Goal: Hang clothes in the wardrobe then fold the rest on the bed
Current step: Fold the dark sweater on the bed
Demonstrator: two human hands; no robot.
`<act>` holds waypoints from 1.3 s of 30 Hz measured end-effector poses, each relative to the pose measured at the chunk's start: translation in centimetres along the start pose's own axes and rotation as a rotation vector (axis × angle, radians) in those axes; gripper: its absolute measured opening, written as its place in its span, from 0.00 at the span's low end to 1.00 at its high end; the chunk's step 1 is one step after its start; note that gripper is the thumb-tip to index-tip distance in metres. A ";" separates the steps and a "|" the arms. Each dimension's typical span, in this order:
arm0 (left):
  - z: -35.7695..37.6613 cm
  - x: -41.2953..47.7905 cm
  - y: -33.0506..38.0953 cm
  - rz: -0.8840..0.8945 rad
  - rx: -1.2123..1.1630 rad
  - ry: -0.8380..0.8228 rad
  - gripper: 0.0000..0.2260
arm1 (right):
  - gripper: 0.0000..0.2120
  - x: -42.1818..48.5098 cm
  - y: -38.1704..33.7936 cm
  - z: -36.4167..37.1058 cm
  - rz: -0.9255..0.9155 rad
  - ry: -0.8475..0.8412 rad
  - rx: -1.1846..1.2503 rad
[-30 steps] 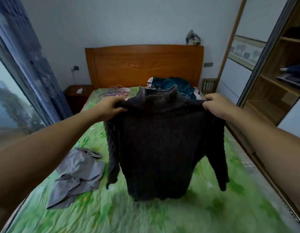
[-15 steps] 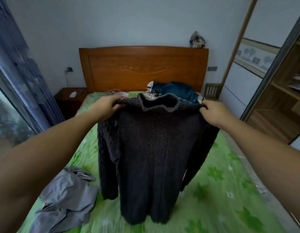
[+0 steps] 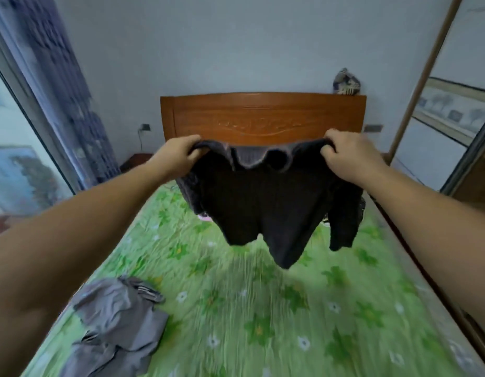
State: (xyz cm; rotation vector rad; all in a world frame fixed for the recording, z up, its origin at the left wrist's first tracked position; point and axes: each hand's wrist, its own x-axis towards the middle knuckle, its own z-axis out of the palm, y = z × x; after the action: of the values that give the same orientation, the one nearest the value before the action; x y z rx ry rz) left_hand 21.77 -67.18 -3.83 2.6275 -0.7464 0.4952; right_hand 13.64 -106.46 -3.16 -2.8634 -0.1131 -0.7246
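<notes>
One grey piece of clothing (image 3: 119,322) lies in a crumpled heap closest to the person, on the left of the green flowery bed (image 3: 263,308). Farther out, both arms reach forward and hold a dark knitted sweater (image 3: 263,202) up in the air over the middle of the bed.

The left hand (image 3: 176,156) pinches one shoulder of it, with fingers curled into the wool. The right hand (image 3: 353,156) pinches the other shoulder the same way.

A moment ago the sweater hung long and low, with its bottom edge close to the sheet. Now the hands are higher and the sweater looks shorter and floats well clear of the bed. I think the person is shaking it out so it can be laid flat and folded. It is not folded yet.

Its neck points up and its bottom edge points down. Its long way runs from neck to bottom edge, and its shoulders run side to side between the hands. One sleeve dangles on the right.

Behind it stands the wooden headboard (image 3: 263,118). The wardrobe (image 3: 472,191) is off to the right.
</notes>
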 end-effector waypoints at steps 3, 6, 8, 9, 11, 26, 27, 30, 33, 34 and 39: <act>5.3 -5.6 0.5 -0.054 -0.047 -0.182 0.03 | 0.05 -5.8 0.5 4.8 -0.032 -0.150 -0.012; 12.3 -12.5 0.7 -0.107 -0.061 -0.389 0.06 | 0.05 -13.6 1.1 11.3 -0.039 -0.387 -0.035; 17.2 -17.6 0.8 -0.127 -0.047 -0.559 0.09 | 0.05 -19.3 1.4 15.8 -0.034 -0.554 -0.040; 19.6 -20.3 0.9 -0.130 -0.038 -0.634 0.10 | 0.05 -22.2 1.6 18.1 -0.036 -0.618 -0.039; 24.3 -25.6 1.1 -0.131 -0.032 -0.776 0.12 | 0.09 -28.0 1.9 22.3 -0.031 -0.719 -0.034; 45.0 -51.4 2.7 -0.040 0.121 -1.364 0.20 | 0.16 -56.5 2.0 40.1 -0.072 -1.336 0.039; 45.9 -52.6 2.8 -0.036 0.128 -1.385 0.20 | 0.17 -57.9 1.8 40.9 -0.076 -1.377 0.039; 48.1 -56.0 2.8 -0.031 0.172 -1.500 0.21 | 0.20 -61.9 2.0 42.8 -0.055 -1.543 0.031; 49.4 -59.2 3.2 0.047 0.269 -1.692 0.26 | 0.24 -65.0 2.1 43.7 -0.080 -1.708 -0.011; 49.6 -59.8 3.4 0.086 0.308 -1.749 0.29 | 0.28 -65.6 2.0 43.9 -0.093 -1.742 -0.032; 49.6 -57.9 2.7 0.061 0.206 -1.624 0.22 | 0.37 -63.0 0.7 45.0 -0.052 -1.868 -0.042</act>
State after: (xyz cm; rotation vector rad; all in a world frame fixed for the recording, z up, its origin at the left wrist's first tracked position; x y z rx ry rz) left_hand -14.53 -65.91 -70.91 2.7039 -1.1262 -1.8378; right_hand -20.68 -100.07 -72.24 -2.4174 -0.3592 1.9694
